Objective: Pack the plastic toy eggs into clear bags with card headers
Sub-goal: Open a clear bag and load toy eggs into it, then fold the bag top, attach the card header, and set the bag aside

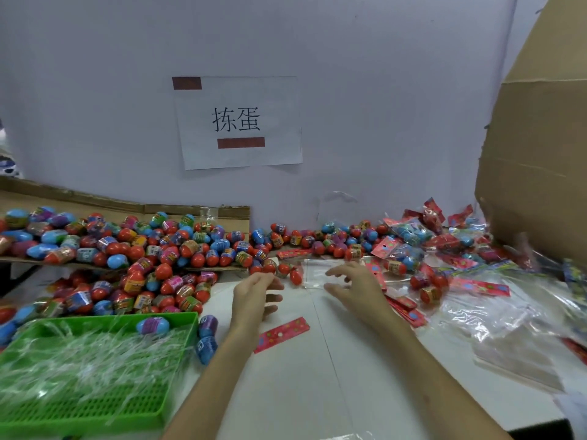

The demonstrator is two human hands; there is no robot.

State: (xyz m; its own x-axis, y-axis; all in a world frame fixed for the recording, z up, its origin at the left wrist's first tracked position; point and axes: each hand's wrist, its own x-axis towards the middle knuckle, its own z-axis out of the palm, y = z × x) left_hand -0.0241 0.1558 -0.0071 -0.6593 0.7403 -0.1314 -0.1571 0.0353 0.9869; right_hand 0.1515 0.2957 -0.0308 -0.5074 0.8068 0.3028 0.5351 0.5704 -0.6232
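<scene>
A white worktop [333,376] runs up to a pale, plain wall [397,90], on which hangs a paper sign [238,122] with two printed characters and two dark red bars. At the right a tall cardboard box [540,169] leans over the worktop's edge. A flattened cardboard sheet [197,211] lies at the left against the wall, and the toy eggs [143,249], red, blue and purple with bright wrappers, are heaped on it and spill onto the worktop below and along the wall toward the right. A green basket [95,411] at the near left holds clear shredded film and one blue egg [152,325]. The clear bag [314,274] lies flat near the middle, just beside a loose red egg [296,276]. The right hand [352,287] arches over the bag's right edge, its grip wide with fingers spread; whether the fingertips touch the film I cannot tell. The left hand [254,296] hovers just left of the bag, its grip loose, fingers slightly curled and holding nothing. A red card header [282,333] lies on the worktop between the forearms, and more headers [409,312] are stacked by the right wrist. Packed bags [409,233] pile up at the far right, with a sheaf of unused bags [508,344] nearer.
</scene>
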